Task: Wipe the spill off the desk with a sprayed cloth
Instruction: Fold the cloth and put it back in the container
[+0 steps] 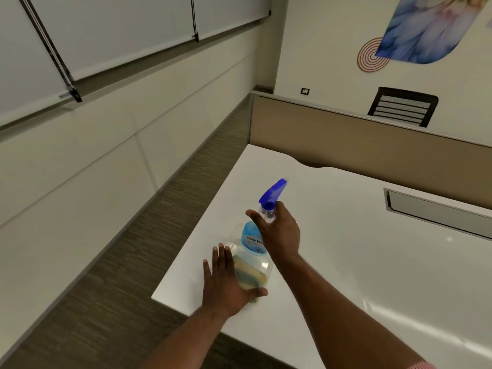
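A clear spray bottle with a blue trigger head and a blue label stands near the left end of the white desk. My right hand wraps its neck just under the trigger, with the thumb on the left and the index finger on the right. A yellow and blue cloth lies on the desk at the bottle's base, seen mostly through the clear plastic. My left hand lies flat on the cloth's left side, fingers straight and thumb pressing its near edge. No spill can be made out on the glossy surface.
The desk's left edge and near corner drop to carpet. A tan partition runs along the back, with a black chair behind it. A metal cable slot sits in the desk at the right.
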### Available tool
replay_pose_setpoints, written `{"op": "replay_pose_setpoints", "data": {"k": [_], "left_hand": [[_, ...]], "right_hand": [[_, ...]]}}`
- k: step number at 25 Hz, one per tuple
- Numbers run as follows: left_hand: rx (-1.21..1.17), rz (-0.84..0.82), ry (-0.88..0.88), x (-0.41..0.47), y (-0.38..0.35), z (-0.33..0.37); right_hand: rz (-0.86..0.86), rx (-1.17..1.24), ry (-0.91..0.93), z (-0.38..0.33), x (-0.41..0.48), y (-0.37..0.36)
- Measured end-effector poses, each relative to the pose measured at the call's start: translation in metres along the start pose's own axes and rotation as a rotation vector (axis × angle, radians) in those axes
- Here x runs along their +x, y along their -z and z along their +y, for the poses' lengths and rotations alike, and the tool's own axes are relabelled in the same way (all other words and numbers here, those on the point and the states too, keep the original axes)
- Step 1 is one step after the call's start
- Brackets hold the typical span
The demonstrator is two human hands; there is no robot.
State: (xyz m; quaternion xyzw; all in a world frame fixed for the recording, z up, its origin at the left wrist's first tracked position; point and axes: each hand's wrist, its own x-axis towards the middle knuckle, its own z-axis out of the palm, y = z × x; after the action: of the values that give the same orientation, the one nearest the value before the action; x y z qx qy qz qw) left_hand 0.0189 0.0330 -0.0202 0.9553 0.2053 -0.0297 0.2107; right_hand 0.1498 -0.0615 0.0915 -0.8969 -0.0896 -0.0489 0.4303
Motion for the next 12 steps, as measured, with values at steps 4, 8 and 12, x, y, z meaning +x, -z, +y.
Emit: {"op": "replay_pose_setpoints", "data": {"k": [4, 8, 12], "left_hand": [[0.024, 0.024, 0.005, 0.0, 0.0, 0.001], [0.036, 0.012, 0.0, 0.0, 0.001, 0.002], [0.067, -0.004, -0.01, -0.001, 0.005, 0.003]], "right_hand": [[-0.019, -0.023, -0.074, 0.02, -0.008, -0.021], [-0.019, -0.045, -0.117, 0.026, -0.01, -0.029], [-0.045, -0.049, -0.132, 0.025, -0.012, -0.028]]}}
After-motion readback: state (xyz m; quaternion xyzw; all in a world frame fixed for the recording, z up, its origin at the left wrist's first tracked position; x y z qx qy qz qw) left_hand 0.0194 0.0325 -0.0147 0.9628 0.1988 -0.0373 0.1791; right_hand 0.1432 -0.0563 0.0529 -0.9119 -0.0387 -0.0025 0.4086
